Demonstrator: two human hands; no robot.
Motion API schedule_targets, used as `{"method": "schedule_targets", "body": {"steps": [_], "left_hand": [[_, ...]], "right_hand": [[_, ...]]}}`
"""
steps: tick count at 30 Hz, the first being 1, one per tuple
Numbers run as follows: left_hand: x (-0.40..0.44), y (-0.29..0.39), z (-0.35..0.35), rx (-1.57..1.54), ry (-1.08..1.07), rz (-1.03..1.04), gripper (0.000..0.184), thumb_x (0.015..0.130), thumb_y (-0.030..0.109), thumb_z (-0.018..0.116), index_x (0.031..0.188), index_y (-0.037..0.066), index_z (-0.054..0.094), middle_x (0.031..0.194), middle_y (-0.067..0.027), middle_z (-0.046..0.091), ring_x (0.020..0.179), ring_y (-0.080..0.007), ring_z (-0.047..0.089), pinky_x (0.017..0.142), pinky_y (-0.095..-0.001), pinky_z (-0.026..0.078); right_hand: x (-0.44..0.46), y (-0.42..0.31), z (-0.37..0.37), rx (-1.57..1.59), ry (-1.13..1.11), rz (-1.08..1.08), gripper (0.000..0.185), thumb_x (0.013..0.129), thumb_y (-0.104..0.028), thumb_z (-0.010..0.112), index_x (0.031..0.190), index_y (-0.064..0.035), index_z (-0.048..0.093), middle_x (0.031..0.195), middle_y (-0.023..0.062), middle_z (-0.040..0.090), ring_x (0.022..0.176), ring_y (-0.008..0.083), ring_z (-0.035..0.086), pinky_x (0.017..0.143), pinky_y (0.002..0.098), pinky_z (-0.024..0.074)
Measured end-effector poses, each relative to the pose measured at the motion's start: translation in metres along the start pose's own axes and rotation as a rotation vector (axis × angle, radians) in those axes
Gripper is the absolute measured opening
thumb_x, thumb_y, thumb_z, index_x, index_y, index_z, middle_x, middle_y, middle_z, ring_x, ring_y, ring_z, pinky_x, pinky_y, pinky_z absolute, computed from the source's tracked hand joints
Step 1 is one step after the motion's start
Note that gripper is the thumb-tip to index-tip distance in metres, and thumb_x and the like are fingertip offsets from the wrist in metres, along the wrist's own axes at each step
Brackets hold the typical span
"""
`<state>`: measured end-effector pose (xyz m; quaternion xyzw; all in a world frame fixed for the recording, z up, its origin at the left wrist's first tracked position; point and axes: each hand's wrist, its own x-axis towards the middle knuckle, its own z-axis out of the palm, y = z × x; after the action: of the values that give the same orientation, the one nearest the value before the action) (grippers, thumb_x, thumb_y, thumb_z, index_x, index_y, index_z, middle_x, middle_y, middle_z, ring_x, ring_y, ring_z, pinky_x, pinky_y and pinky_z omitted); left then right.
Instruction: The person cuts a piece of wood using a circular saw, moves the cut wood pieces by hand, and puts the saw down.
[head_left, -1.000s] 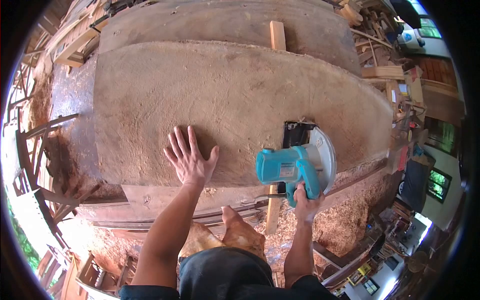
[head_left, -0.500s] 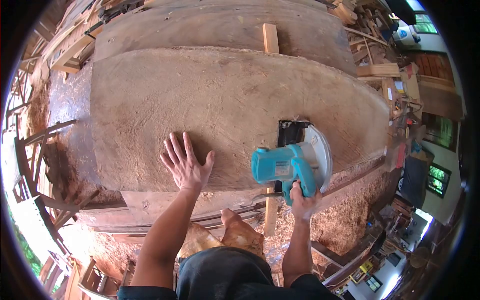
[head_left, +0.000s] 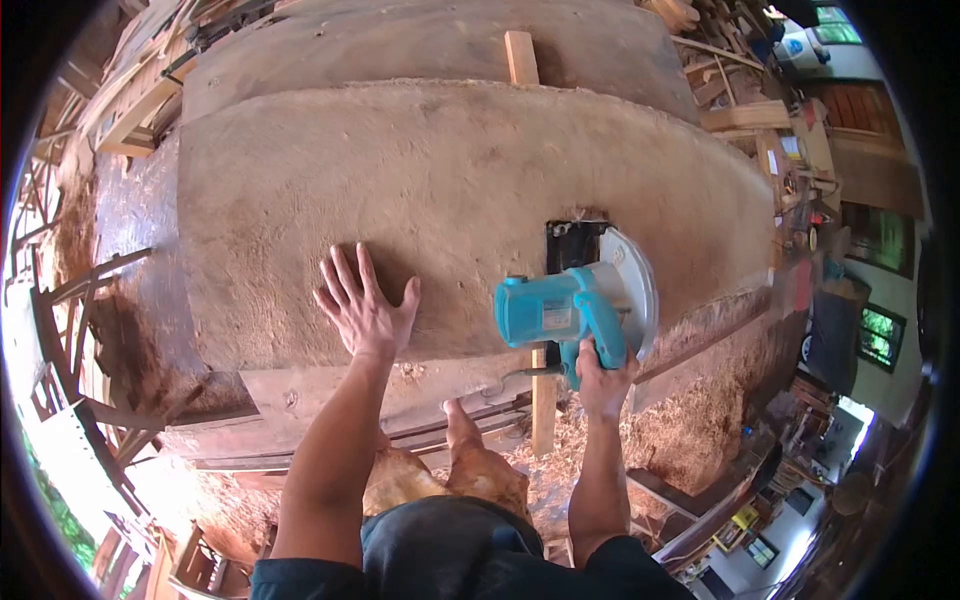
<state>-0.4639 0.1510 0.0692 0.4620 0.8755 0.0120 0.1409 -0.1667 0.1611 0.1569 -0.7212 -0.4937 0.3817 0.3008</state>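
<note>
As hands (head_left: 368, 318) touch slab (head_left: 400, 170) and saw (head_left: 540, 310), shavings (head_left: 690, 430) below

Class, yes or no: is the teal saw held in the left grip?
No, the right grip holds the teal saw, while the left grip lies spread on the wooden slab.

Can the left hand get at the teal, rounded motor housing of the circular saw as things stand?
Probably yes: the left hand lies palm down on the broad brown wooden slab, holding nothing, and no other object stands between it and the teal, rounded motor housing.
</note>
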Motion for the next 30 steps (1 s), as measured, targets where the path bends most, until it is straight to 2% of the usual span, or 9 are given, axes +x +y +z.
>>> {"method": "schedule_targets", "body": {"steps": [5,10,13,16,21,27,30], "left_hand": [[-0.003,0.0,0.001,-0.01,-0.015,-0.004,0.095,0.084,0.066,0.053,0.156,0.016,0.016,0.162,-0.0166,0.008,0.15,-0.0355,0.001,0.118,-0.0588,0.003],[-0.003,0.0,0.003,-0.01,0.007,0.0,0.095,0.084,0.066,0.053,0.156,0.016,0.017,0.162,-0.017,0.009,0.15,-0.036,0.002,0.118,-0.0591,0.004],[-0.005,-0.002,0.007,-0.025,0.079,0.024,0.092,0.084,0.064,0.054,0.155,0.017,0.021,0.161,-0.0174,0.013,0.149,-0.0369,0.008,0.117,-0.0599,0.007],[-0.004,-0.001,0.005,-0.002,0.034,0.012,0.095,0.084,0.067,0.051,0.156,0.015,0.018,0.161,-0.0175,0.01,0.15,-0.0362,0.003,0.118,-0.0593,0.004],[-0.004,-0.001,0.009,0.002,0.041,0.015,0.095,0.085,0.068,0.049,0.156,0.016,0.016,0.161,-0.0175,0.01,0.15,-0.0358,0.002,0.118,-0.059,0.003],[-0.003,-0.001,0.006,0.016,-0.005,-0.002,0.095,0.085,0.069,0.048,0.157,0.016,0.013,0.162,-0.0162,0.007,0.15,-0.0349,0.0,0.119,-0.0576,0.001],[-0.002,0.0,0.001,0.019,-0.041,-0.014,0.096,0.085,0.069,0.048,0.157,0.017,0.013,0.162,-0.0156,0.005,0.15,-0.0346,-0.001,0.119,-0.0573,0.0]], "right_hand": [[-0.041,0.019,-0.018,0.033,0.043,0.135,0.011,0.08,-0.005,0.068,0.089,0.0,0.065,0.078,0.0049,0.064,0.069,0.0121,0.059,0.063,0.0304,0.0486],[-0.083,0.054,-0.045,-0.029,0.021,0.118,0.013,0.079,-0.006,0.069,0.09,0.0004,0.064,0.078,0.0051,0.064,0.069,0.0125,0.059,0.063,0.0303,0.0487],[-0.094,0.053,-0.054,-0.032,0.003,0.099,0.013,0.079,-0.006,0.069,0.089,0.0003,0.064,0.077,0.0049,0.064,0.068,0.0124,0.059,0.062,0.0303,0.0486],[-0.09,0.048,-0.05,-0.015,0.002,0.091,0.012,0.079,-0.006,0.069,0.088,0.0001,0.063,0.076,0.0046,0.063,0.067,0.012,0.059,0.061,0.0299,0.0484],[-0.077,0.033,-0.04,0.036,0.018,0.171,0.012,0.08,-0.006,0.069,0.088,-0.0008,0.063,0.076,0.0035,0.063,0.066,0.0105,0.058,0.059,0.0285,0.0479],[-0.048,0.032,-0.028,0.007,-0.005,0.052,0.011,0.081,-0.007,0.069,0.088,-0.0011,0.062,0.073,0.002,0.061,0.062,0.0087,0.055,0.055,0.0269,0.0461],[-0.033,0.024,-0.021,0.06,-0.017,0.064,0.01,0.081,-0.007,0.068,0.086,-0.0012,0.062,0.07,0.0016,0.059,0.058,0.0074,0.053,0.05,0.0257,0.0435]]}}
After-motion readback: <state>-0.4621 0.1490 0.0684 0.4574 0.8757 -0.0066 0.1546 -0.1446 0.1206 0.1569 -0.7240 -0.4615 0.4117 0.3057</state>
